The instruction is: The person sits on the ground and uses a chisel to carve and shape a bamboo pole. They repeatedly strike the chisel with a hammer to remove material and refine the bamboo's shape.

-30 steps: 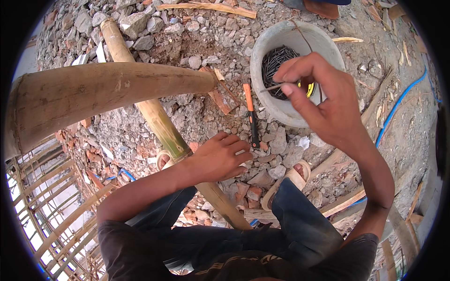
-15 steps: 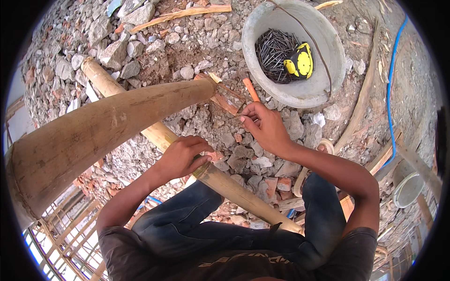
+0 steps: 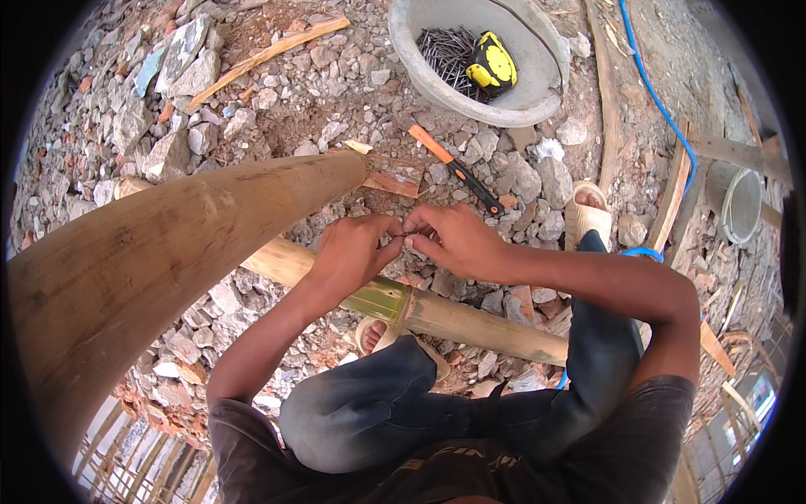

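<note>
"Grip?"
"Left hand (image 3: 353, 252) and right hand (image 3: 457, 239) pinched tip to tip on a thin dark sliver (image 3: 406, 234), mostly hidden."
"Under them?"
"Round bamboo pole (image 3: 487, 328), smooth, green at the ringed joint (image 3: 407, 307). Thicker tan bamboo pole (image 3: 185, 218), left of the fingers."
"Beyond?"
"Slim orange-and-black tool (image 3: 460, 170) on jagged rubble (image 3: 529, 181), just past the right fingers. Farther: grey round bucket (image 3: 533, 88), rough-walled, holding spiky dark nails (image 3: 441, 59) and a yellow-black tape measure (image 3: 494, 65)."

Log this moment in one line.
left hand, right hand: fingers together at thin dark piece | round grey bucket: dark metal nails, yellow-and-black tape measure
</note>
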